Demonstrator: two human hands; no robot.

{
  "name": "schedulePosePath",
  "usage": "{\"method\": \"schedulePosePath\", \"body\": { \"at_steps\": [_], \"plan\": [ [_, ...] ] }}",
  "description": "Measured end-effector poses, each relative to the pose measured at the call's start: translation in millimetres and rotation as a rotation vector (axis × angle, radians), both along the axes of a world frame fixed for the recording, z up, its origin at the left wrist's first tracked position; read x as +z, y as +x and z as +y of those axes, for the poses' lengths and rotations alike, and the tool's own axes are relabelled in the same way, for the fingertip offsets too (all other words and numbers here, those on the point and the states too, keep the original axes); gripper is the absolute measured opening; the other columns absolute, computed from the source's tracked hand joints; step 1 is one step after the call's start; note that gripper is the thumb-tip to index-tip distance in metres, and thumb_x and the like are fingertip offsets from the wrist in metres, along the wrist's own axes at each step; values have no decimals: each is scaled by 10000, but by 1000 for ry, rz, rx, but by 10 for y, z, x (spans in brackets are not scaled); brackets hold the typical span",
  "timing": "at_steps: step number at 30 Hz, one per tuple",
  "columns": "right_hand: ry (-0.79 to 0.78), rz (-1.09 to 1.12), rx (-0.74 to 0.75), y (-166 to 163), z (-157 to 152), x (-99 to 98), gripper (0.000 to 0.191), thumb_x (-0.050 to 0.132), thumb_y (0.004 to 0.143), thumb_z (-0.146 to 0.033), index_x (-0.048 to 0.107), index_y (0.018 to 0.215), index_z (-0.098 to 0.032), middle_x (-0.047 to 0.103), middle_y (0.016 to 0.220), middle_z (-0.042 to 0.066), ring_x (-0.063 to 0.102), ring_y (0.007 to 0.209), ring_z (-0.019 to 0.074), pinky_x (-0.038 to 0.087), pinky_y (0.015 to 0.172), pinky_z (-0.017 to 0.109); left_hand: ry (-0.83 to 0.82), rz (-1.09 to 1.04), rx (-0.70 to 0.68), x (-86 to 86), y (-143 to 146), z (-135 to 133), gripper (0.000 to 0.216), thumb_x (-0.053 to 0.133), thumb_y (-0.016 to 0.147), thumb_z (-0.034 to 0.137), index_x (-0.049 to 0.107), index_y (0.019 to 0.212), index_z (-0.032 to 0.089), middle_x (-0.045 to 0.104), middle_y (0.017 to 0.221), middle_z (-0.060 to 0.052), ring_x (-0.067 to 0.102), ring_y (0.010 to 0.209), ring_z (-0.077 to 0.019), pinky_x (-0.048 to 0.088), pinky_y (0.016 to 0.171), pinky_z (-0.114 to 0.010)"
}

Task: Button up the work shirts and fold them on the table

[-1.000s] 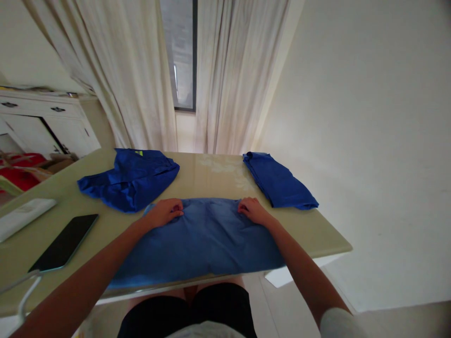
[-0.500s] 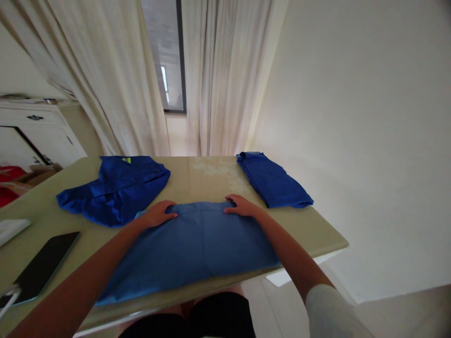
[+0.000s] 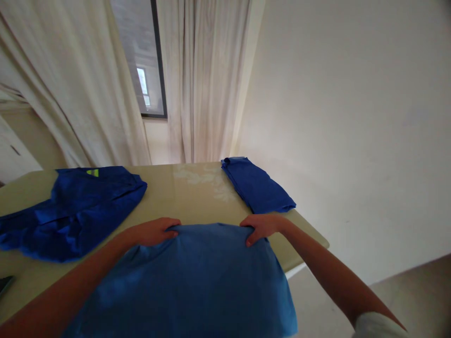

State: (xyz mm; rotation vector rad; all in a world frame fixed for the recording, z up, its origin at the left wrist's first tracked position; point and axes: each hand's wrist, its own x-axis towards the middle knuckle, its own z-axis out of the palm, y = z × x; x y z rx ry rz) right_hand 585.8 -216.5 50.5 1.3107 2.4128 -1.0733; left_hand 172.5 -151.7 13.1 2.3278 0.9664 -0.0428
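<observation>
A wide piece of lighter blue cloth hangs between my hands, its top edge stretched taut and its lower part running out of view at the bottom. My left hand pinches the cloth near its upper left corner. At the upper right corner my right hand grips it with thumb in front and fingers behind. A rumpled dark blue garment with a small yellow-green patch lies on the table to the left. On the right lies a folded dark blue garment.
The beige table has a rounded corner at the right. Behind it hang cream curtains beside a dark-framed window. A plain wall borders the right side. A dark phone-like device shows at the left edge.
Both hands have closed on the cloth's far edge and lifted it off the table toward me. The view has shifted to the right, and the device on the left has mostly left the frame.
</observation>
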Motion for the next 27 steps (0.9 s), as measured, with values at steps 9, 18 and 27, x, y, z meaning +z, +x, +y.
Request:
{"method": "schedulePosePath", "body": {
  "at_steps": [9,18,27],
  "plan": [
    [379,-651,-342,1124,841,1071,199,870,562,-83,700,623,-164,672,644,23,678,800,240,461,843,397,-196,-519,97,-459,2041,-362,221,607,857,406,710,835,212,733,852,-55,668,820,-226,500,742,-325],
    [1030,-76,-134,-180,1979,239,497,548,935,-112,566,1431,-135,488,1559,138,456,1422,220,306,1195,389,-456,-939,685,-568,2437,317,257,512,896,264,660,1088,180,746,968,-123,710,812,-174,548,755,-313],
    [810,110,-399,-1021,1104,-1482,445,460,1019,-332,612,1400,-157,585,1470,138,544,1361,248,374,1185,391,613,23,1145,-789,-718,203,658,471,922,477,456,1517,197,370,1626,-184,321,1481,-418,330,1118,-627]
  ]
}}
